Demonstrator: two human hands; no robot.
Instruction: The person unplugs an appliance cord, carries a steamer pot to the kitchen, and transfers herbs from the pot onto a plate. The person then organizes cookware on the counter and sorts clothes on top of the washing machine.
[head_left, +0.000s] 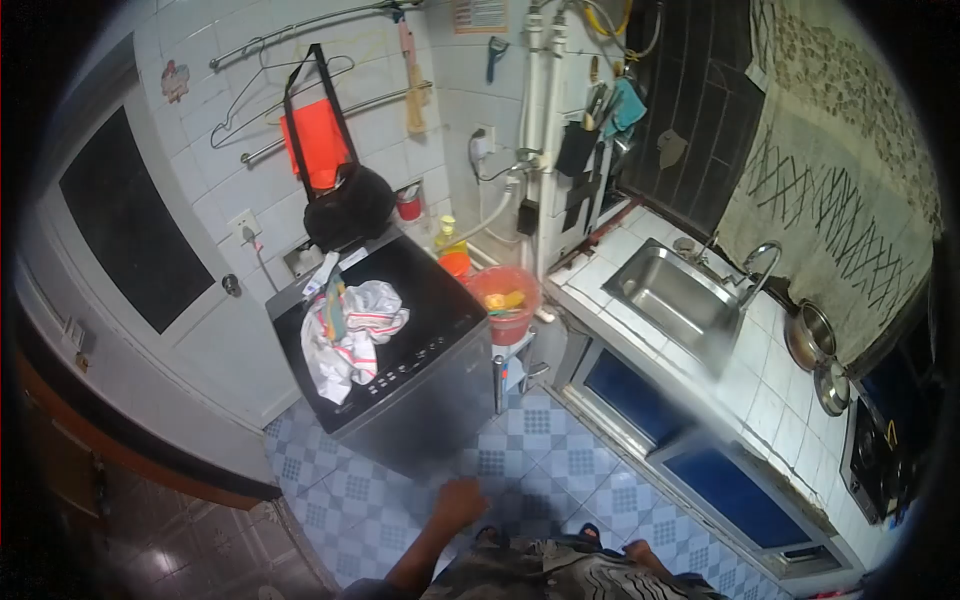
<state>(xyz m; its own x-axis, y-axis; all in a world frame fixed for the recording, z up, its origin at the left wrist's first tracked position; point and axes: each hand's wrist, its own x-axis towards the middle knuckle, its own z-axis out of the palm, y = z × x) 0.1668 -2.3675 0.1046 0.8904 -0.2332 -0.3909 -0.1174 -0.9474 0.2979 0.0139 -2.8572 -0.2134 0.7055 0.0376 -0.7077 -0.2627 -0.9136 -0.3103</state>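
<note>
Washing machine (405, 425), dark and glossy-topped, standing on blue patterned floor tiles (535, 422) between a white door (185, 345) and a white-tiled counter (772, 400) with a steel sink (655, 290); on its lid, toward the door side, a crumpled white cloth (330, 365) with red stripes. At its back edge, a black bag (350, 208); above that, an orange cloth (318, 145) near a wall rail. Beside it, toward the counter, a red bucket (510, 325) with yellow items inside. Left hand (460, 502) out in front of the body, near the lower front of the machine, back uppermost and fingers seemingly curled; too blurred to tell whether clenched around anything or resting loose. Right hand (642, 552) down at the side of a patterned garment (590, 575), mostly hidden; impossible to tell whether grasping or released
</note>
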